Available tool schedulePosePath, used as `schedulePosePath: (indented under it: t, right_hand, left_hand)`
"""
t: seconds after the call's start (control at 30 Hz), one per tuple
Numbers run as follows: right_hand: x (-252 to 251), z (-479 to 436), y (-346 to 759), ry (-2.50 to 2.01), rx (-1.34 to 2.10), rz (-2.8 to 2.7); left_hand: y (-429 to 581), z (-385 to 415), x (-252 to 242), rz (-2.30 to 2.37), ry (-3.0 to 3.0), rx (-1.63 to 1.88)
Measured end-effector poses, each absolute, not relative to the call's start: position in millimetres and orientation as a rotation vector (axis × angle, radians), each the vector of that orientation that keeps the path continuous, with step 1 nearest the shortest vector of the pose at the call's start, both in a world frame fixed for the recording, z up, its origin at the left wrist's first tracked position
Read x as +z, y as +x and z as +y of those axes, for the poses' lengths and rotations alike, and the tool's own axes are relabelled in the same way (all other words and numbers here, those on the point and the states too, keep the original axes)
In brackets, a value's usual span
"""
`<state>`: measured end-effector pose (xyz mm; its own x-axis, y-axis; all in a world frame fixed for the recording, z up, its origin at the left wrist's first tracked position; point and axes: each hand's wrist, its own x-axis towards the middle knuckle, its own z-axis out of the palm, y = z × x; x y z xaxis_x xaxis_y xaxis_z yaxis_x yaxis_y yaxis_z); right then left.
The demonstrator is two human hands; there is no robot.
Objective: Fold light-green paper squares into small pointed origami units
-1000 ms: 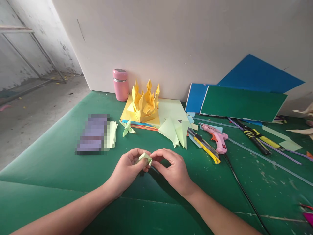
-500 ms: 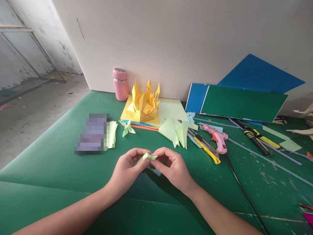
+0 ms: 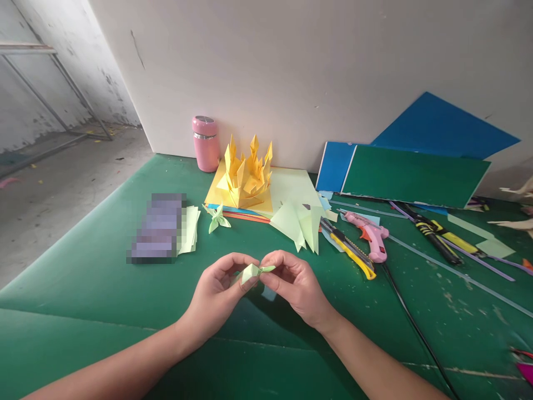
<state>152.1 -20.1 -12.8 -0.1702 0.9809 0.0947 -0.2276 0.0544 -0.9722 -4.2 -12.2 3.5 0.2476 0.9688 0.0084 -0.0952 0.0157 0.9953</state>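
So closest to the camera, two bare hands are right up against each other over the green worktop (image 3: 137,350). The left hand (image 3: 216,286) has a folded green paper (image 3: 250,273) pinched, thumb on top, rest of the fingers mostly hidden behind. The right hand (image 3: 297,283) has its thumb and forefinger closed on the skinny end.

Paper's basically in the gap between them: right of the left palm, left of the right one. Its long axis runs crosswise, chunky part at the left thumb, narrow tip pointing right. Left's got the bulk, so I'd call that one nearer.

Just past the hands, on the right, there's a yellow cutter (image 3: 352,255) beside a pink glue gun (image 3: 377,241). Over left, pale slips (image 3: 190,230) next to something pixelated. Further back, a little green paper flower (image 3: 219,218), then a yellow paper crown (image 3: 245,183) and a pink flask (image 3: 207,147) by the wall.
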Motion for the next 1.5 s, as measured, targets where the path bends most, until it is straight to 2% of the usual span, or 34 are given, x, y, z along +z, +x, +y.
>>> schedulePosePath:
  t: [0.47,0.67,1.03,1.5]
  right_hand:
    - [-10.8,-22.0,154.9,-0.933,1.29,-1.299]
    - [-13.6,-23.0,150.5,-1.012,1.172,-1.324]
    - [-12.8,-22.5,151.5,-1.183,1.163,-1.428]
    - [-10.9,-24.9,150.2,-1.075,0.884,-1.592]
  left_hand:
    - [-5.5,-15.3,-2.7,0.963,1.428,1.063]
    - [-1.4,-17.0,0.1,1.021,1.309,0.97]
    - [-2.5,-11.4,1.5,1.171,1.148,0.888]
    - [-3.4,-10.4,5.2,1.218,1.323,0.93]
